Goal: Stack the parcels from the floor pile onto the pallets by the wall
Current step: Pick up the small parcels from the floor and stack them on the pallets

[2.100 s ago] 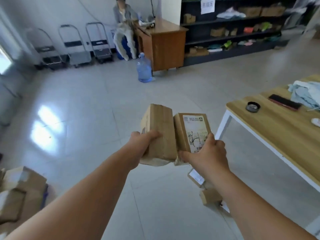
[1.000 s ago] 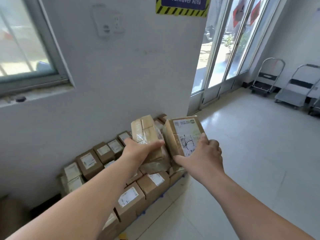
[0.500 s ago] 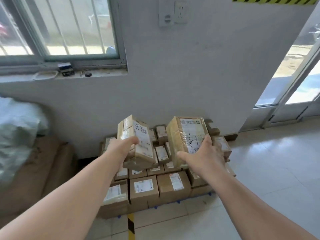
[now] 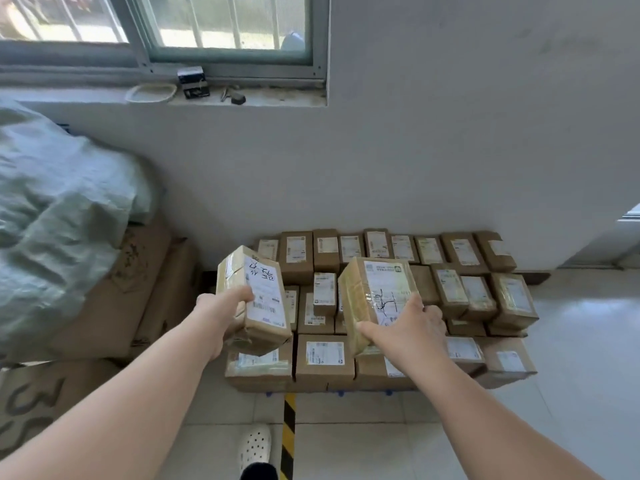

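Observation:
My left hand [image 4: 221, 315] grips a taped brown parcel [image 4: 258, 299] with a handwritten white label, held above the stack's front left corner. My right hand [image 4: 407, 329] grips a second brown parcel [image 4: 375, 294] with a printed label, tilted above the front middle of the stack. Below both lies the stack of several labelled brown parcels [image 4: 464, 289] against the white wall. A blue pallet edge [image 4: 341, 393] peeks out under the front row; the rest of the pallet is hidden.
Large flat cardboard boxes [image 4: 114, 306] stand left of the stack under a pale green sack [image 4: 52, 209]. A windowsill [image 4: 277, 98] above holds small items. A yellow-black floor stripe [image 4: 288, 431] runs towards me beside my white shoe [image 4: 255, 445]. Tiled floor lies to the right.
I have turned from the room to the wall and come closer to the stack. Both parcels, held together earlier, are now apart and lower, just over the front rows.

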### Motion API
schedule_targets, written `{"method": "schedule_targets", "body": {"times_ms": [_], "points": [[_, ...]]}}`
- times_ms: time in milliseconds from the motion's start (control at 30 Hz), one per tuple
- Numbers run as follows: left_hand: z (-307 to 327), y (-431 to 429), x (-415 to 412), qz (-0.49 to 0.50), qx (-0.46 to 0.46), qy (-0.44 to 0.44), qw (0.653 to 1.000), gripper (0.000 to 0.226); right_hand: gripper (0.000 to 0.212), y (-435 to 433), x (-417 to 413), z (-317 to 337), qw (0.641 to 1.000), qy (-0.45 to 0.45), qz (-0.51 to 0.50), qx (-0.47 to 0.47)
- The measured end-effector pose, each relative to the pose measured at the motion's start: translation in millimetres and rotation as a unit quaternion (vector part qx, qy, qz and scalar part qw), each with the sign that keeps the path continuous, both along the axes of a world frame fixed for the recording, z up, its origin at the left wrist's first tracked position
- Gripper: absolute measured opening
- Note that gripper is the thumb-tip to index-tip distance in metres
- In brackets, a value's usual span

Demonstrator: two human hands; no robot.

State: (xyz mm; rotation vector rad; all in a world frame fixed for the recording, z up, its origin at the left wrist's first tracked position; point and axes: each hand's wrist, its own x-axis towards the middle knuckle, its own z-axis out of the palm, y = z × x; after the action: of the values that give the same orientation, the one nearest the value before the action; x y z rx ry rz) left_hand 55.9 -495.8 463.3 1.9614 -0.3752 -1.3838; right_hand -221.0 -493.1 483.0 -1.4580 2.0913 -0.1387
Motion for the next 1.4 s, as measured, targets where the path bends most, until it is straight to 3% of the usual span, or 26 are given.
{"method": "schedule_targets", "body": {"times_ms": [133,300,533,1000,1400], "points": [[-28,-38,41,-0.016,0.022,0.016,0.999,0.096,0.121,-35,48,-23,1.0,-0.004,-0.002,0.03],[-71,-82,86,-0.035,0.068,0.033,0.996,0.089,0.119,-77,107,-72,0.997,-0.007,-0.017,0.072],[-156,-127,137,-0.02,0.117,0.031,0.992,0.109,0.121,-125,164,-158,0.993,-0.002,-0.019,0.116],[-294,-192,170,0.012,0.106,-0.002,0.994,0.081,0.121,-211,225,-353,0.992,0.023,-0.016,0.124],[-338,-198,181,0.033,0.074,0.052,0.995,0.074,0.125,-246,259,-422,0.991,0.062,-0.039,0.113]]}}
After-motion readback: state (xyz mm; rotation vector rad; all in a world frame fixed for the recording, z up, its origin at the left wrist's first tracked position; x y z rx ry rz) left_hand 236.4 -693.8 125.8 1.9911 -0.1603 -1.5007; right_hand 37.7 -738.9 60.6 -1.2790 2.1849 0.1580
